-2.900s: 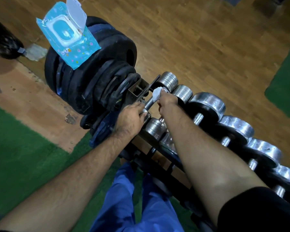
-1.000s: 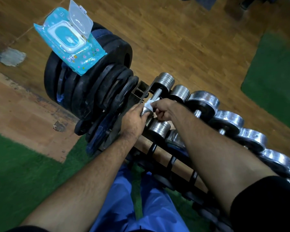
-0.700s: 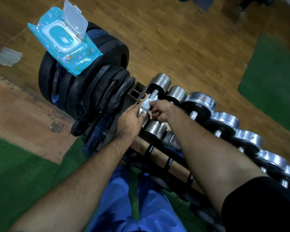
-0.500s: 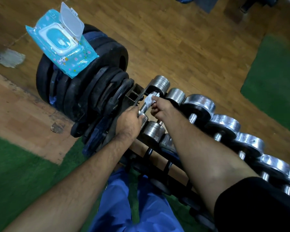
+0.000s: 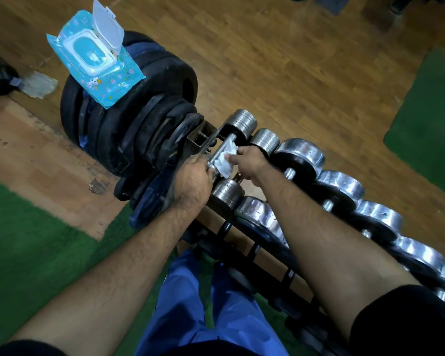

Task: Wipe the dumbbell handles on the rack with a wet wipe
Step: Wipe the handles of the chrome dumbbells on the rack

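A gym; dumbbells point(image 5: 296, 160) racked in a row; stacked weight plates point(image 5: 139, 129).

Both forearms bare & hairy, short black sleeves: right sleeve point(image 5: 406, 322) covers upper arm at frame's lower right, left sleeve point(image 5: 23, 349) just a dark edge at bottom left. Bright blue trousers point(image 5: 208, 304), creased fabric, 2 legs visible btwn the arms. No watch, rings or gloves seen on left hand point(image 5: 190, 178) or right hand point(image 5: 249, 161).
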`<state>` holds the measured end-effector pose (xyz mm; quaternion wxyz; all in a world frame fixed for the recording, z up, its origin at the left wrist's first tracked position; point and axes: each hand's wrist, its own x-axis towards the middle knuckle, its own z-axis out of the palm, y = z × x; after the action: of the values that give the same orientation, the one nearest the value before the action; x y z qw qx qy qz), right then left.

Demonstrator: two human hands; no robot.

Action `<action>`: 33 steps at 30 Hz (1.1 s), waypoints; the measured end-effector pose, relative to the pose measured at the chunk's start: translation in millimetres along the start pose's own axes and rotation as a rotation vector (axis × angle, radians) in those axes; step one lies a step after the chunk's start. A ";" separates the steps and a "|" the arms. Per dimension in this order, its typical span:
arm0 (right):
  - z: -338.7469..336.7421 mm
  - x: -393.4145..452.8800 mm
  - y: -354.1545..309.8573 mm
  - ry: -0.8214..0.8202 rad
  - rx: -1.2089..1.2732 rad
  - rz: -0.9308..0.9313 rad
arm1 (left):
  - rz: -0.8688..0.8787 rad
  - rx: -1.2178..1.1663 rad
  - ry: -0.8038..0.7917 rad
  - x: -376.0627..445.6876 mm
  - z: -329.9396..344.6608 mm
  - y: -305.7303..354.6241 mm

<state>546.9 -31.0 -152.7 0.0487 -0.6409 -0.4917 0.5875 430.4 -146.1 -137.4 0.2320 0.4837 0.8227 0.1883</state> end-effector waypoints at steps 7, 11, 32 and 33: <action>-28.8 -18.0 7.2 0.012 -0.537 -0.364 | 0.066 0.105 0.113 -20.7 3.6 8.6; -43.6 -25.4 14.8 -0.006 -0.886 -0.551 | 0.067 0.183 0.126 -37.5 13.8 17.0; -58.3 -3.6 53.1 0.061 -1.210 -1.412 | -0.052 0.231 0.009 -61.0 44.3 45.4; -58.5 -3.3 54.1 0.049 -1.199 -1.375 | -0.059 0.230 0.008 -61.7 43.9 46.8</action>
<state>625.3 -30.8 -167.2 0.0573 -0.1371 -0.9870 0.0612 514.5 -175.3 -136.2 0.1770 0.4820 0.8536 0.0877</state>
